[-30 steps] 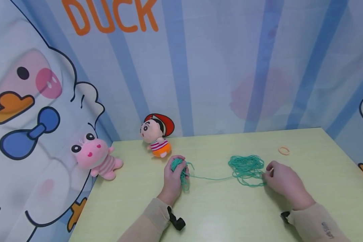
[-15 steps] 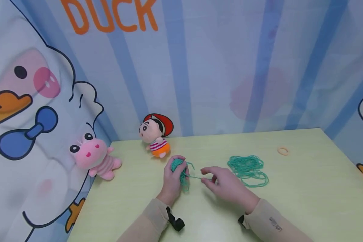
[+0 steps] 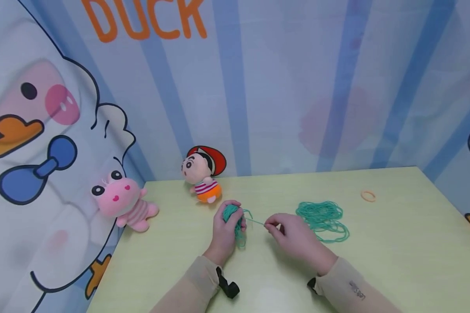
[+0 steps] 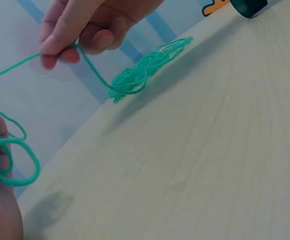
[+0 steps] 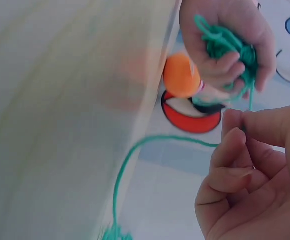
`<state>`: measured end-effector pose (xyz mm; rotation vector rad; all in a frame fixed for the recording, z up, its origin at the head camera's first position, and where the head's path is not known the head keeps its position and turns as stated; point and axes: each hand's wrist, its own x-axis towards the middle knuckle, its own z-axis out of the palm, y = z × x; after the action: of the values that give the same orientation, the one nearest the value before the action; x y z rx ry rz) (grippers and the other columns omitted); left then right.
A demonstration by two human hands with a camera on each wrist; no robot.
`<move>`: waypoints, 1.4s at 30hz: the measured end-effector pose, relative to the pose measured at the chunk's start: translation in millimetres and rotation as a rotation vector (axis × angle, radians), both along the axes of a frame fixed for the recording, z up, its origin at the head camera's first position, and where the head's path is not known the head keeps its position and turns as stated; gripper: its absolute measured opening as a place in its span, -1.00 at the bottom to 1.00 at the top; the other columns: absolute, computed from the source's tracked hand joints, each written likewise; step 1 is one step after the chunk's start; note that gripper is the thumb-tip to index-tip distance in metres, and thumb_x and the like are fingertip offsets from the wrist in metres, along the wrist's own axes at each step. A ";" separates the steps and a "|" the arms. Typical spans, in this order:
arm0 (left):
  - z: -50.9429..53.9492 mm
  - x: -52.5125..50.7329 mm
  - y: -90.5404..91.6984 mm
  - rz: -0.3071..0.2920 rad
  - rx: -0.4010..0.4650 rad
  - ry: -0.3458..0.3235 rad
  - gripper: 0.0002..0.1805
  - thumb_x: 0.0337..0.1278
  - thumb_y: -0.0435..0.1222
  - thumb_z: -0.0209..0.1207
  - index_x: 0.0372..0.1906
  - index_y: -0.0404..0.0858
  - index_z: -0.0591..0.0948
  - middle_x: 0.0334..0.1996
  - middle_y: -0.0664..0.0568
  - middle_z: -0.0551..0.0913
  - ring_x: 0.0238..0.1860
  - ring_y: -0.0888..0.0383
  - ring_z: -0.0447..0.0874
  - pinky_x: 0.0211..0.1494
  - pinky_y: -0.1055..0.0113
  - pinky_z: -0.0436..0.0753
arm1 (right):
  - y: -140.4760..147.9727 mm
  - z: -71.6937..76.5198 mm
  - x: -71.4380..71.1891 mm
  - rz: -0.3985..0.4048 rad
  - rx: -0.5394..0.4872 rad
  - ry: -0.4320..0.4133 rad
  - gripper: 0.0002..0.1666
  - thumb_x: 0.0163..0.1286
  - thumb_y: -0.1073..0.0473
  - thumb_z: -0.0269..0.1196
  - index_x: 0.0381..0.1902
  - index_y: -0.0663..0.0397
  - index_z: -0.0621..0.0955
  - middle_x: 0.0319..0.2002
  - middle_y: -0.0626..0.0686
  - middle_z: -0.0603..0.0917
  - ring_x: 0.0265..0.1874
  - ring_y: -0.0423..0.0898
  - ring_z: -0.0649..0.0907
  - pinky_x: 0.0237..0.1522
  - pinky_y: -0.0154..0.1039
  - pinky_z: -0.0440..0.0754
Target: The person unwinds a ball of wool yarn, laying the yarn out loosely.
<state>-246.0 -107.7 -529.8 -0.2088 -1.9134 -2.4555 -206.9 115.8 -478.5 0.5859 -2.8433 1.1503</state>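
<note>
A small bundle of green yarn [image 3: 230, 212] is gripped in my left hand [image 3: 222, 234], with loops hanging out below the fingers and a short loose end sticking out. From it a single strand [image 3: 255, 221] runs right to my right hand [image 3: 297, 239], which pinches it between thumb and fingertips. In the left wrist view the strand sags from those fingertips down to a loose pile of green yarn [image 4: 147, 70] on the table. That pile [image 3: 322, 213] lies just behind and right of my right hand in the head view. The right wrist view shows the bundle [image 5: 230, 47] wrapped by the left fingers.
A doll with a red cap [image 3: 203, 174] sits behind my left hand. Farther left, a pink plush toy [image 3: 125, 202] leans at the table's edge. An orange ring [image 3: 368, 195] lies at the back right of the pale table [image 3: 407, 243]. A printed cloth [image 3: 274, 87] hangs behind.
My right hand has moved left from the far side of the yarn pile to near my left hand. There it has closed its fingertips on the strand and lifted it slightly. My left hand stays put.
</note>
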 end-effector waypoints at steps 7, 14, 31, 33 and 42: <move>-0.5 0.7 0.6 0.007 0.041 -0.012 -0.56 0.61 -0.25 0.17 0.28 -0.50 0.40 -0.40 0.04 0.62 -0.47 0.18 0.60 -0.36 0.43 0.70 | 51.1 3.7 6.0 -0.132 -0.054 0.008 -0.79 0.66 0.14 0.28 0.07 0.06 0.79 -0.15 0.00 0.84 -0.48 -0.23 0.58 -0.45 -0.30 0.57; -1.5 0.2 -0.1 0.017 0.041 -0.022 -0.60 0.62 -0.23 0.16 0.26 -0.45 0.44 -0.36 0.01 0.62 -0.46 0.18 0.60 -0.36 0.42 0.71 | 105.9 2.0 7.4 -0.258 -0.017 0.019 -0.71 0.68 0.08 0.27 0.14 0.11 0.76 -0.15 0.06 0.84 -0.40 -0.15 0.61 -0.45 -0.28 0.56; 0.0 0.1 -0.5 0.071 0.050 -0.006 -0.73 0.60 -0.27 0.16 0.15 -0.35 0.50 -0.33 0.02 0.61 -0.48 0.17 0.60 -0.37 0.42 0.68 | 184.9 -15.1 -0.9 -0.353 0.199 -0.149 -0.63 0.65 0.04 0.25 0.08 0.22 0.78 -0.05 0.23 0.85 -0.12 0.14 0.78 -0.12 0.09 0.71; 0.5 0.2 -0.2 0.065 0.049 -0.007 -0.73 0.60 -0.26 0.16 0.16 -0.36 0.50 -0.33 0.03 0.61 -0.47 0.18 0.60 -0.36 0.42 0.69 | 186.2 -16.7 -1.7 -0.340 0.218 -0.170 -0.65 0.62 0.04 0.28 0.05 0.22 0.78 -0.09 0.20 0.84 -0.12 0.12 0.77 -0.06 0.13 0.70; 4.8 3.2 1.1 0.037 0.033 -0.009 -0.74 0.61 -0.26 0.14 0.18 -0.32 0.50 -0.29 -0.05 0.62 -0.45 0.18 0.60 -0.34 0.42 0.70 | 138.0 -2.2 7.5 -0.309 0.143 -0.010 -0.73 0.61 0.06 0.31 -0.01 0.18 0.71 -0.13 0.14 0.77 -0.39 -0.10 0.60 -0.34 -0.18 0.54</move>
<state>-242.8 -106.7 -525.1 -0.1606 -1.8614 -2.4666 -199.5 253.8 -480.7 0.1335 -2.9039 0.9085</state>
